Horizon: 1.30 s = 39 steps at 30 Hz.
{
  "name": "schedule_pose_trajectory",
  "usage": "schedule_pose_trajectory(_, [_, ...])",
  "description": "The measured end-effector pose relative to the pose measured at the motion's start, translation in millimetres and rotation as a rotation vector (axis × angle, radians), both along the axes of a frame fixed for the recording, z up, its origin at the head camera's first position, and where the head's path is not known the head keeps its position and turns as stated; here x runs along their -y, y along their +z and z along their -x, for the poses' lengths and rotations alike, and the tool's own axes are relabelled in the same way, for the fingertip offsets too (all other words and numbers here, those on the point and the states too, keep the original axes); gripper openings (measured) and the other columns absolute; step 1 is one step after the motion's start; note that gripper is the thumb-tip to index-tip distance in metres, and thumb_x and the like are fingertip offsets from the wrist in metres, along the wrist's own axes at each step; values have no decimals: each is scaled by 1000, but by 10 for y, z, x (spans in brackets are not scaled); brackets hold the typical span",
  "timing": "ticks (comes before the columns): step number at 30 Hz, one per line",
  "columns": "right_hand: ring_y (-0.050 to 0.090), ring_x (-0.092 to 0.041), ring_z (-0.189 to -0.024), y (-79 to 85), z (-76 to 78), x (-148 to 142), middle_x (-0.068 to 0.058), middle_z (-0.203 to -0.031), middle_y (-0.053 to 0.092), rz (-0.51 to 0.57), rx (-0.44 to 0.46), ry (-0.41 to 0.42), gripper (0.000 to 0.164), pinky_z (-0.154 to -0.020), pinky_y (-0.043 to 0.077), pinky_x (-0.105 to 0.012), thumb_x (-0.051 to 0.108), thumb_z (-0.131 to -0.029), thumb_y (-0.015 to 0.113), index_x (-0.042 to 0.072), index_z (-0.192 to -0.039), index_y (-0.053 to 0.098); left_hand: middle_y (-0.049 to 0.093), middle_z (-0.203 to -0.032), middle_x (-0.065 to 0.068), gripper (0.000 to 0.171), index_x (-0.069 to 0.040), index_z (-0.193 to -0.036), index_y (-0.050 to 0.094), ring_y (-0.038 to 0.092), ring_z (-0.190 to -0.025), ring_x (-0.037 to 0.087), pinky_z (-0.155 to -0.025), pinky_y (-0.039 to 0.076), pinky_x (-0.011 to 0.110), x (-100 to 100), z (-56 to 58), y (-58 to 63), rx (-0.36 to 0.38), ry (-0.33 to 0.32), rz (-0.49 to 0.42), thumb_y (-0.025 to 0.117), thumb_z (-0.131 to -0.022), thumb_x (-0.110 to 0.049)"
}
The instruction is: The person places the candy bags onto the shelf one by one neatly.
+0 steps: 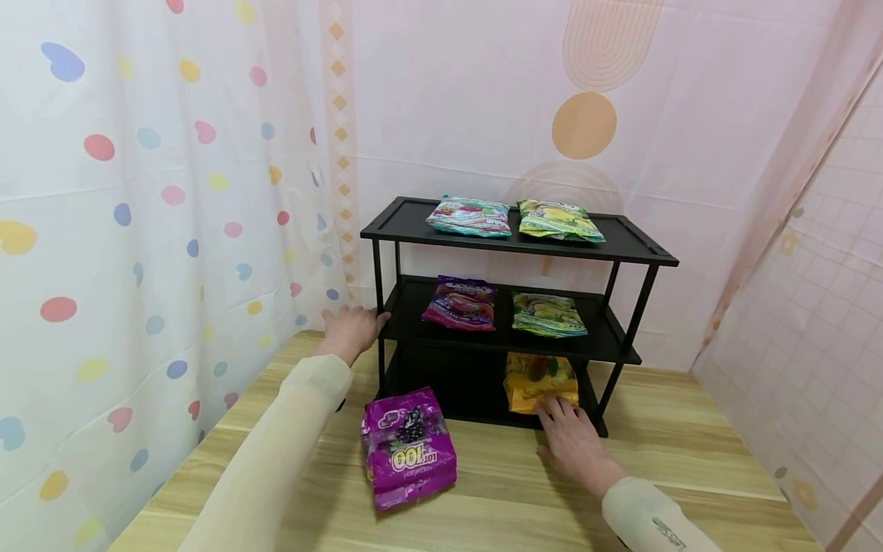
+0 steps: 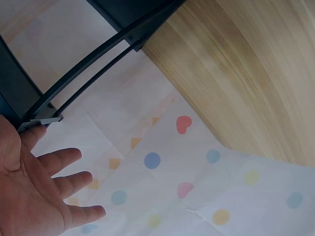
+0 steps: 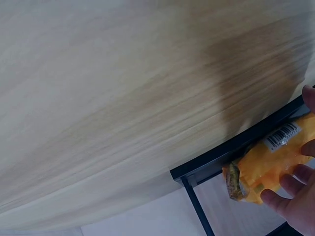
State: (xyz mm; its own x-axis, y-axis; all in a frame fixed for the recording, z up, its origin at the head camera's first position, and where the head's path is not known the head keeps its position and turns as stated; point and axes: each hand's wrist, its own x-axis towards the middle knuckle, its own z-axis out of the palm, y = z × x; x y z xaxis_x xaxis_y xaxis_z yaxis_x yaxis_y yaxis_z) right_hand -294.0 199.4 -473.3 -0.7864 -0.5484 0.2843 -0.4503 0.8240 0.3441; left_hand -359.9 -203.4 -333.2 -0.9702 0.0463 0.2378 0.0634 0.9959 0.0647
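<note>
My left hand [image 1: 352, 331] is at the left end of a black three-tier shelf [image 1: 441, 343], with its thumb against the middle tier's corner. In the left wrist view, the other fingers [image 2: 74, 185] of that hand spread out straight beside the frame. On the bottom tier lies a yellow-orange candy bag [image 1: 527, 395]. My right hand [image 1: 572, 445] touches its front edge with extended fingers. A barcode shows on the bag's underside in the right wrist view, where my fingers [image 3: 275, 199] rest along it.
A purple grape candy bag [image 1: 414, 452] lies on the wooden table [image 1: 497, 498] before the shelf's left side. A teal bag [image 1: 472, 217] and a yellow-green bag [image 1: 559, 221] sit on top. The middle tier carries a purple-pink bag [image 1: 462, 304] and a green-yellow bag [image 1: 548, 314].
</note>
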Motion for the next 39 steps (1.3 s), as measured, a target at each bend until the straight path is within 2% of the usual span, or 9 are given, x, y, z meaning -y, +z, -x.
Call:
schedule_pose_trajectory(9, [45, -39, -124, 32, 49, 19, -21, -138, 43, 36, 66, -21, 73, -87, 48, -54, 48, -88, 73, 3, -142, 52, 59, -130, 24, 54, -4, -133, 61, 48, -123, 50, -99, 24, 77, -4, 7, 2, 5, 0, 3, 30, -109, -41])
schedule_pose_trajectory(16, [43, -38, -128, 67, 54, 40, -20, -142, 41, 22, 109, -51, 75, -91, 46, -54, 50, -89, 71, 4, -144, 49, 58, -132, 25, 54, -3, -134, 60, 47, -124, 51, -100, 23, 78, -10, -2, 11, 6, -2, 3, 30, -109, -41])
schedule_pose_trajectory(22, [42, -40, -128, 79, 31, 39, -21, -143, 41, 66, 142, -49, 75, -93, 45, -55, 49, -89, 71, 3, -144, 49, 58, -132, 26, 54, -3, -134, 61, 46, -124, 51, -100, 23, 78, -15, -4, 16, -8, -10, 6, 30, -109, -40])
schedule_pose_trajectory(30, [50, -42, -120, 72, 22, 25, -23, -136, 47, 160, 93, -7, 65, -90, 48, -53, 41, -90, 72, 3, -140, 53, 56, -134, 26, 54, -3, -135, 59, 45, -125, 51, -100, 23, 78, -20, -19, 23, 14, -9, 8, 30, -109, -40])
schedule_pose_trajectory(39, [54, -40, -116, 143, 14, -18, -20, -134, 52, 189, 86, 4, 61, -91, 47, -54, 40, -91, 71, 7, -139, 55, 57, -134, 26, 53, -4, -136, 59, 45, -125, 51, -100, 23, 78, -4, -12, 6, 11, -8, 12, 30, -109, -40])
